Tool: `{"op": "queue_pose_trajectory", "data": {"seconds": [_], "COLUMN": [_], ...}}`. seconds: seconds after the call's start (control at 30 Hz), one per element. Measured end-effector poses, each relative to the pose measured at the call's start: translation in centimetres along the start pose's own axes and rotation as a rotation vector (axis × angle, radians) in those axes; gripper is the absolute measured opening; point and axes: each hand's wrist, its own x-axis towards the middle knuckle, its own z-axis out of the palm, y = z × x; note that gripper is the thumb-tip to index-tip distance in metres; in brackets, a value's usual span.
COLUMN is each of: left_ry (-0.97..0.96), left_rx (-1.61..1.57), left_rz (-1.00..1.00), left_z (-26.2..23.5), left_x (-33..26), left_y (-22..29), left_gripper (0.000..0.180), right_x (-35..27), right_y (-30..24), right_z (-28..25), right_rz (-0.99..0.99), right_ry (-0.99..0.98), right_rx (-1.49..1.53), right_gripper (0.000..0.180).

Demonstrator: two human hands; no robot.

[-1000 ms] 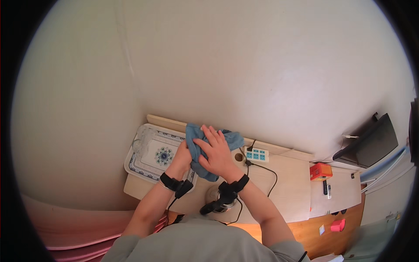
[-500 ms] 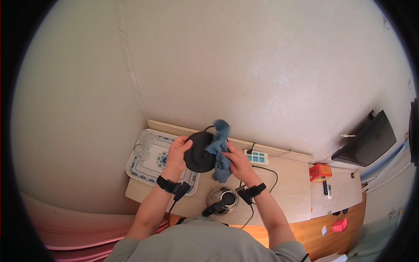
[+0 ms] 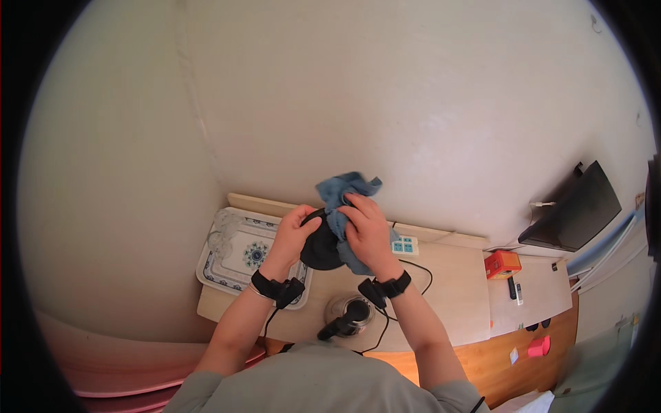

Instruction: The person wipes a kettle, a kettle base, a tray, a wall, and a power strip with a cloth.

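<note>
Works over a long, pale wooden desk [image 3: 447, 296]. On its left end, a white tray [image 3: 235, 256] with blue patterns. Near the front edge, a shiny silver kettle [image 3: 355, 313] with a black lid and handle. Holds a bunched-up blue cloth [image 3: 337, 189] against the right side of a flat, round, black disc [image 3: 321, 248] with the right hand [image 3: 367, 228]. Pinches that disc by its upper left edge, over the desk, with the left hand [image 3: 296, 230]. Just right of the cloth, a small white power strip [image 3: 406, 245] with blue sockets.

Open tabletop [image 3: 454, 296] lies right of the obstructing kettle [image 3: 352, 315].
</note>
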Motion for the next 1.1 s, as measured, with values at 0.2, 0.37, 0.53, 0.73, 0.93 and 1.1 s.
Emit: {"op": "queue_pose_trajectory", "data": {"seconds": [0.2,0.37,0.53,0.73,0.93,1.1], "left_ry": [0.047,0.203,0.398,0.420,0.245,0.072], "left_rx": [-0.062,-0.245,-0.367,-0.409,-0.291,-0.157], "left_rz": [0.048,-0.011,0.003,0.005,-0.004,-0.115], "left_z": [-0.3,-1.4,-0.9,-0.7,-2.2,-3.5], "left_x": [0.1,-0.1,0.4,0.0,0.5,1.0], "left_y": [0.3,-1.3,-1.9,-3.4,-2.0,-0.4], "left_gripper": [0.010,0.010,0.013,0.014,0.014,0.015], "right_x": [-0.7,-3.5,-7.8,-9.0,-7.1,-4.7], "right_y": [1.1,0.8,-1.3,-1.2,2.6,3.8], "right_z": [2.0,3.0,5.2,5.6,3.5,1.5], "right_rz": [-0.112,0.047,0.161,0.112,0.353,0.417], "right_ry": [0.017,0.033,0.020,0.002,-0.057,-0.245], "right_rx": [-0.046,-0.054,-0.159,-0.270,0.118,0.314], "right_gripper": [0.042,0.046,0.051,0.057,0.054,0.050]}}
